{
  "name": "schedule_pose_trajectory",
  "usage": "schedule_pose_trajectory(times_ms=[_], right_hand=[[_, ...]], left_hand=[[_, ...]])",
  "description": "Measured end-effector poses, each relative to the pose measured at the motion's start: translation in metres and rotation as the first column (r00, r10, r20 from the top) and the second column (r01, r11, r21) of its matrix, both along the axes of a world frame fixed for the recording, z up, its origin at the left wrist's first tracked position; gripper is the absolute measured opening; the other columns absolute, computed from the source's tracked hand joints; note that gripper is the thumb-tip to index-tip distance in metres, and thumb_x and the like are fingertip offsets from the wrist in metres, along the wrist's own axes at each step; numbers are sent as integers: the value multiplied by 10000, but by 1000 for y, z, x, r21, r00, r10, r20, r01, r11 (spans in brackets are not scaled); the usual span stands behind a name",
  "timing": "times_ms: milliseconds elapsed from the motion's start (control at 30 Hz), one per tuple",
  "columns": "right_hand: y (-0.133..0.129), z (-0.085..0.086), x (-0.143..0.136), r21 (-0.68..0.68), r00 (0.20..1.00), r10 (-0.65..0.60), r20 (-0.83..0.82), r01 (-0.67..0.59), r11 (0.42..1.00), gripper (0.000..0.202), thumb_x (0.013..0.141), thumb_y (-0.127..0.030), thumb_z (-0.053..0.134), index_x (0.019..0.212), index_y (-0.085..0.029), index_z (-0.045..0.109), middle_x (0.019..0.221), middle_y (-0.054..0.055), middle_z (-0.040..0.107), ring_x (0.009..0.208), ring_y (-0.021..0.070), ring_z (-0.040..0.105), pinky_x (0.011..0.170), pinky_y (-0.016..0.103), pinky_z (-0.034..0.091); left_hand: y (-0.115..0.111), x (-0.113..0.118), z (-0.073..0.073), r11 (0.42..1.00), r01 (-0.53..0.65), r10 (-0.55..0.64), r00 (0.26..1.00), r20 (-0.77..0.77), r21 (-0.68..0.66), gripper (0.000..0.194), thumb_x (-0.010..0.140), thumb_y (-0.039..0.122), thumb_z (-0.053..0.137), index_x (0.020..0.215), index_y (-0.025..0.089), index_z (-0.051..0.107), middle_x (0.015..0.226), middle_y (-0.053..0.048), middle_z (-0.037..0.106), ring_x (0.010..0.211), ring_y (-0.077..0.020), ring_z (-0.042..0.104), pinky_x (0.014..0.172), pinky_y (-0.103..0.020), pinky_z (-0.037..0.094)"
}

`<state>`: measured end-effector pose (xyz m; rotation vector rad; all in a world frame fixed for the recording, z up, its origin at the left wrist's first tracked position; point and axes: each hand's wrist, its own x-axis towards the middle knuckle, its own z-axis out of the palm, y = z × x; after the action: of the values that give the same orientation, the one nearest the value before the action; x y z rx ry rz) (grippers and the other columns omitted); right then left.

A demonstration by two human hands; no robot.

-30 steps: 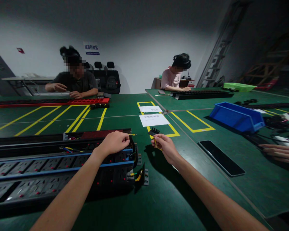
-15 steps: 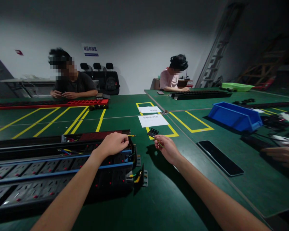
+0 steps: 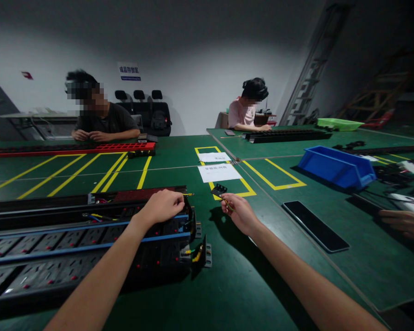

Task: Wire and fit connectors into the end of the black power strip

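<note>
My left hand (image 3: 163,206) lies over the right end of a black power strip (image 3: 105,234), its fingers curled down around that end. Between the thumb and fingers of my right hand (image 3: 239,212) is a small black end plate (image 3: 220,189) with holes in its bent edge. A yellow-green wire (image 3: 228,206) runs along my right fingers. Nearer to me, parallel to the first, lies a second power strip (image 3: 100,262) with red dots along its sockets. From its end sticks an end plate (image 3: 207,254) with a yellow-green wire.
White paper sheets (image 3: 219,173) lie ahead within yellow tape. To the right are a dark phone (image 3: 315,226), a blue bin (image 3: 336,168) and another person's hand (image 3: 405,223). Two co-workers sit across the green table (image 3: 179,151), one behind a red rail (image 3: 124,149).
My hands and the end plate stay almost where they were. At the right edge the other person's hand has shifted slightly; the co-worker at left has leaned a little.
</note>
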<state>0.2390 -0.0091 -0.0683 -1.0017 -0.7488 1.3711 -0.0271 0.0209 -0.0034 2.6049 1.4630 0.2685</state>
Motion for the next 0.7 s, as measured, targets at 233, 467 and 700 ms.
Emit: schedule_pose_trajectory(times_ms=[233, 467, 700], right_hand=[[0, 0, -1, 0, 1000, 15, 6, -15, 1000, 317, 604, -384, 854, 775, -168, 697, 653, 9, 643, 610, 130, 558, 577, 266, 415], [0, 0, -1, 6, 999, 13, 40, -14, 1000, 291, 612, -382, 836, 764, -174, 700, 660, 14, 643, 609, 135, 556, 578, 277, 412], [0, 0, -2, 4, 999, 21, 35, -21, 1000, 290, 605, -382, 840, 756, -179, 698, 660, 13, 641, 607, 133, 554, 581, 276, 415]], left_hand=[[0, 1, 0, 1000, 5, -5, 1000, -5, 14, 274, 897, 397, 508, 836, 239, 724, 820, -48, 733, 716, -185, 641, 619, -294, 371], [2, -1, -3, 1000, 11, -11, 1000, 0, 21, 270, 894, 399, 513, 850, 238, 725, 808, -49, 729, 701, -180, 637, 611, -293, 373], [0, 1, 0, 1000, 2, -2, 1000, -1, 6, 258, 894, 393, 515, 831, 241, 715, 822, -45, 731, 708, -188, 636, 610, -303, 362]])
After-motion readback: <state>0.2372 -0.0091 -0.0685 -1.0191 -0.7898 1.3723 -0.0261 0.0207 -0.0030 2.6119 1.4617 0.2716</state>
